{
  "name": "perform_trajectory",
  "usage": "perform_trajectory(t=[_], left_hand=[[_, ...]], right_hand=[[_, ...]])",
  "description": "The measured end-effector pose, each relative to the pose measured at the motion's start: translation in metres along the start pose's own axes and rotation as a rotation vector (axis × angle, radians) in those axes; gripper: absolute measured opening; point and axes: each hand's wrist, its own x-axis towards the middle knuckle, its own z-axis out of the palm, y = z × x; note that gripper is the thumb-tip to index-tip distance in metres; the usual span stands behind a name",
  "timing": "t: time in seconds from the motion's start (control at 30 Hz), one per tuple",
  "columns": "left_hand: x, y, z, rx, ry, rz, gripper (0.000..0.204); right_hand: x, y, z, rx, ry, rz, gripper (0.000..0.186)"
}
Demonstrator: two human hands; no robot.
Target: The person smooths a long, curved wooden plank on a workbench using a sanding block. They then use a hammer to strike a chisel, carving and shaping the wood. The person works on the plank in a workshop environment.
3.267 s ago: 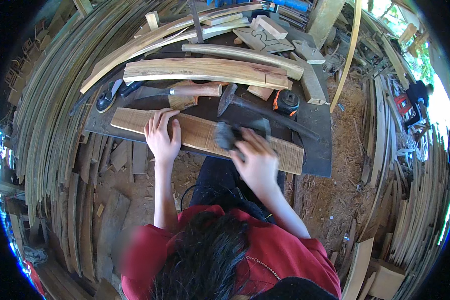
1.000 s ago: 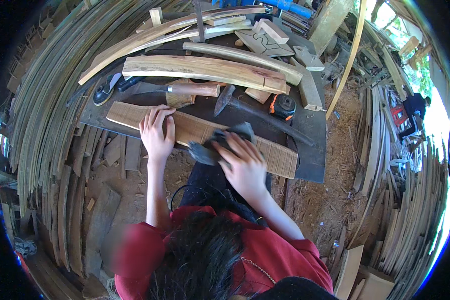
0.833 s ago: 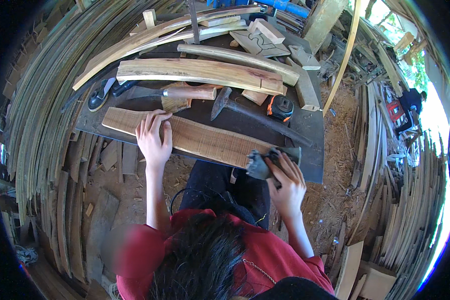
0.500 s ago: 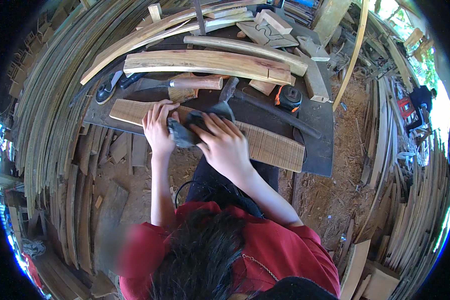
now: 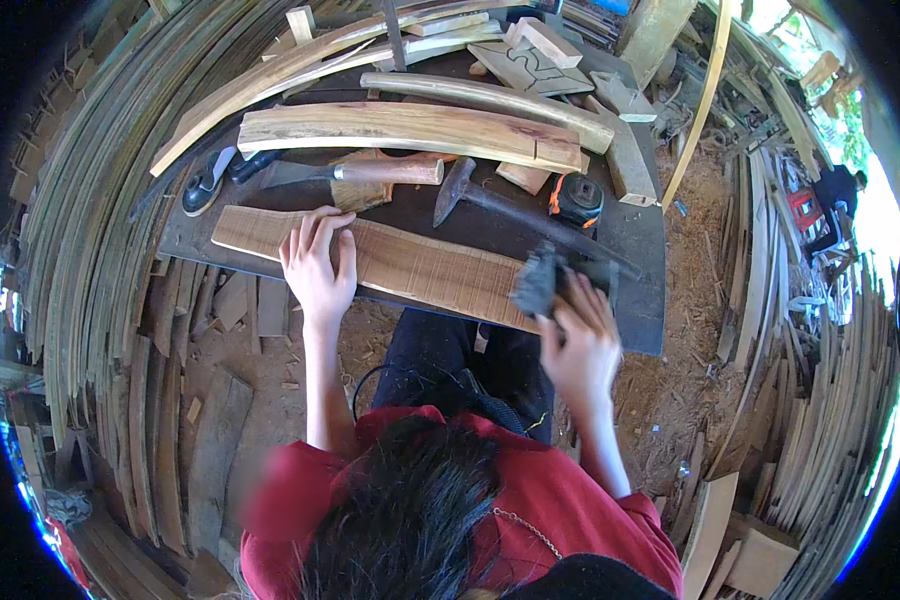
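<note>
A flat brown wooden board (image 5: 425, 262) with a wavy edge and visible grain lies along the near side of the dark workbench (image 5: 630, 325). My left hand (image 5: 318, 268) grips it left of its middle, fingers curled over the far edge. At the right end, my right hand (image 5: 582, 345) is smeared by motion and holds a sheet of dark grey sandpaper (image 5: 539, 284) against the surface. The sandpaper and my right hand hide that end of the board.
Behind the board lie a chisel (image 5: 390, 170), a hammer (image 5: 510, 205) and a tape measure (image 5: 576, 200). A hand plane (image 5: 206, 185) sits at the left. Curved wooden pieces (image 5: 410, 130) fill the back of the bench. Long planks (image 5: 100, 220) are stacked at left; another person (image 5: 838, 205) sits far right.
My right hand has slid the sandpaper from the board's middle to its right end. The left hand stays on the board, and the middle of the board is now uncovered.
</note>
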Motion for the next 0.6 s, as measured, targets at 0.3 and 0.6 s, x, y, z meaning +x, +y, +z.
perform_trajectory(t=[0.3, 0.6], left_hand=[[0.003, -0.008, -0.002, 0.017, -0.014, 0.03, 0.018], [0.0, -0.001, -0.005, 0.003, 0.027, 0.014, 0.016]], right_hand=[[0.064, -0.086, 0.076, 0.328, -0.025, -0.282, 0.033], [-0.01, 0.012, -0.002, 0.064, 0.015, 0.117, 0.025]])
